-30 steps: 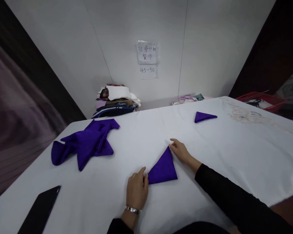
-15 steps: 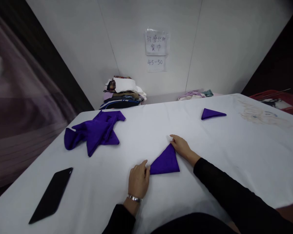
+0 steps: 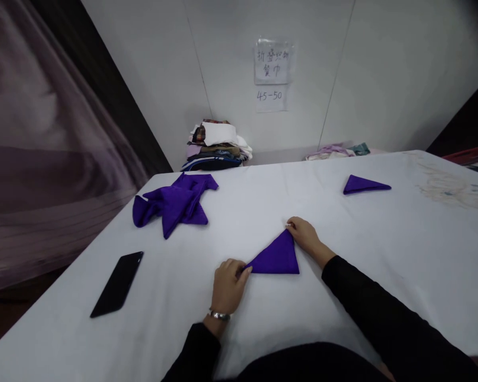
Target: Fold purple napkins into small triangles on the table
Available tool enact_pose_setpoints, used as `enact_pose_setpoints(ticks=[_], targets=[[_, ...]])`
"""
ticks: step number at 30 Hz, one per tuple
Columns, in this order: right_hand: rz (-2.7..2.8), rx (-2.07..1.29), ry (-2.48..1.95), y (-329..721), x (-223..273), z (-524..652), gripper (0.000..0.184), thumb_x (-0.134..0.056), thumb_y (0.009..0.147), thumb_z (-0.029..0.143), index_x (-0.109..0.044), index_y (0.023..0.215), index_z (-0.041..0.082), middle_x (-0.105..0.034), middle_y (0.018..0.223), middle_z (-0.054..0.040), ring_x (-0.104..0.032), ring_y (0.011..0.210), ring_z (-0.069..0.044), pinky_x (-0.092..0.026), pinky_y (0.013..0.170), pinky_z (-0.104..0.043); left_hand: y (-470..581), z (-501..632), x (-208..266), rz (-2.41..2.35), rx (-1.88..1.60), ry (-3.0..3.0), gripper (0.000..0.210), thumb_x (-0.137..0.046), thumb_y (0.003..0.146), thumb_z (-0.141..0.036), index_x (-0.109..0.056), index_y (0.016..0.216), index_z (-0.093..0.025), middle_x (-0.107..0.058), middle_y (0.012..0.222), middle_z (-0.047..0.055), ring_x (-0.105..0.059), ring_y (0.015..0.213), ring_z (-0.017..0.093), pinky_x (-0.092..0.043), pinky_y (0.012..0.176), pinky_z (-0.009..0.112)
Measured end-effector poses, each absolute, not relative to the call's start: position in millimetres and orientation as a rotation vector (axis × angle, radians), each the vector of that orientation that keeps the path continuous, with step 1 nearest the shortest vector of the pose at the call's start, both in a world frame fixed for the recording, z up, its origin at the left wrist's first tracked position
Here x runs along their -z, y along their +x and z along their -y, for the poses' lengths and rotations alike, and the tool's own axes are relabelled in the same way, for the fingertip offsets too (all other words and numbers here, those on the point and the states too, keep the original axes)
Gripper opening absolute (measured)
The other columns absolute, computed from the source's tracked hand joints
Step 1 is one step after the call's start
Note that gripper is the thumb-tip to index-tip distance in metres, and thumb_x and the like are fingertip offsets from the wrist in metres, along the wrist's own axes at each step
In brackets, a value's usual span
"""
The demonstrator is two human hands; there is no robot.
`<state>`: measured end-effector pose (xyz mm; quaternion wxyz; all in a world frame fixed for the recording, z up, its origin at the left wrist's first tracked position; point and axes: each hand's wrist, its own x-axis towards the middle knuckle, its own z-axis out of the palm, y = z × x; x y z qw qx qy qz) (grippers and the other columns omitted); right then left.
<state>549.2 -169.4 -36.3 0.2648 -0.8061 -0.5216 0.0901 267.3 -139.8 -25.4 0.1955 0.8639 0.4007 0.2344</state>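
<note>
A purple cloth napkin [image 3: 278, 257], folded into a triangle, lies flat on the white-covered table in front of me. My left hand [image 3: 228, 286], with a silver band at the wrist, pinches its left corner between thumb and fingers. At the top corner, my right hand [image 3: 303, 233] closes its fingertips on the cloth. A second folded purple napkin [image 3: 362, 185] rests farther back on the right. Toward the back left lies a loose, crumpled heap of purple napkins [image 3: 179, 204].
A black phone-like slab [image 3: 118, 284] lies on the table [image 3: 175, 329] at the left. Behind the far edge are a stack of folded clothes [image 3: 219, 148] and more cloth [image 3: 334, 152]. A handwritten sign [image 3: 271, 66] hangs on the wall. A draped curtain [image 3: 56, 159] stands at the left.
My view has shifted, so the scene sits farther right. The left hand's fingers have closed onto the napkin's left corner. The right hand's outstretched finger has drawn in at the top corner.
</note>
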Motion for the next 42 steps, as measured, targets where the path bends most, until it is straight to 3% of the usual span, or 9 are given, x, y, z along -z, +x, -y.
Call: enact_pose_setpoints(ticks=[6, 13, 19, 28, 36, 39, 42], targets=[[1.419, -0.216, -2.173, 548.5, 36.4, 170.2, 0.014, -0.048, 0.083, 0.025, -0.06, 0.089, 0.02, -0.062, 0.083, -0.0023, -0.053, 0.077, -0.016, -0.033, 0.065, -0.025, 273.5, 143.5, 30.0, -1.183, -0.701, 2.391, 0.01, -0.059, 0.075, -0.031, -0.059, 0.072, -0.023, -0.059, 0.103, 0.003, -0.051, 0.102, 0.022, -0.038, 0.086, 0.042], [1.422, -0.19, -2.171, 548.3, 38.4, 170.0, 0.014, -0.047, 0.083, 0.024, -0.059, 0.088, 0.021, -0.061, 0.085, -0.0021, -0.053, 0.076, -0.016, -0.033, 0.064, -0.025, 272.9, 139.2, 35.5, -1.122, -0.78, 2.353, 0.011, -0.059, 0.075, -0.028, -0.054, 0.069, -0.022, -0.059, 0.109, 0.004, -0.047, 0.112, 0.024, -0.037, 0.092, 0.045], [1.438, -0.177, -2.18, 547.5, 38.0, 170.0, 0.014, -0.046, 0.084, 0.023, -0.059, 0.088, 0.02, -0.061, 0.087, -0.0027, -0.053, 0.079, -0.016, -0.034, 0.067, -0.025, 272.0, 140.3, 34.9, -1.077, -0.574, 2.407, 0.015, -0.051, 0.082, -0.028, -0.056, 0.069, -0.022, -0.057, 0.116, 0.003, -0.035, 0.124, 0.026, -0.022, 0.101, 0.053], [1.439, -0.173, -2.202, 546.6, 35.2, 171.0, 0.014, -0.047, 0.083, 0.024, -0.059, 0.087, 0.02, -0.062, 0.086, -0.0026, -0.054, 0.079, -0.016, -0.033, 0.065, -0.025, 273.6, 137.9, 28.6, -1.025, -0.432, 2.493, 0.022, -0.038, 0.087, -0.024, -0.056, 0.075, -0.022, -0.056, 0.117, 0.002, -0.032, 0.126, 0.022, -0.018, 0.103, 0.05], [1.464, -0.202, -2.203, 546.2, 32.5, 171.4, 0.014, -0.047, 0.083, 0.024, -0.06, 0.087, 0.019, -0.062, 0.086, -0.003, -0.054, 0.078, -0.016, -0.034, 0.066, -0.024, 286.5, 149.7, 16.1, -1.205, -0.439, 2.716, 0.016, -0.044, 0.078, -0.016, -0.058, 0.072, -0.02, -0.061, 0.104, 0.006, -0.039, 0.12, 0.024, -0.018, 0.104, 0.049], [1.47, -0.229, -2.208, 547.9, 31.6, 170.1, 0.015, -0.046, 0.082, 0.023, -0.061, 0.085, 0.02, -0.063, 0.085, -0.0026, -0.054, 0.076, -0.015, -0.033, 0.064, -0.024, 289.7, 150.7, 13.3, -1.305, -0.417, 2.747, 0.015, -0.046, 0.075, -0.017, -0.06, 0.08, -0.018, -0.059, 0.111, 0.009, -0.039, 0.12, 0.027, -0.018, 0.104, 0.051], [1.479, -0.255, -2.211, 550.0, 31.0, 168.1, 0.015, -0.047, 0.081, 0.023, -0.062, 0.083, 0.02, -0.064, 0.082, -0.002, -0.055, 0.075, -0.015, -0.033, 0.063, -0.023, 299.4, 150.8, 11.0, -1.214, -0.407, 2.779, 0.035, -0.044, 0.072, -0.01, -0.056, 0.104, -0.016, -0.048, 0.13, 0.011, -0.031, 0.127, 0.026, -0.017, 0.106, 0.05]])
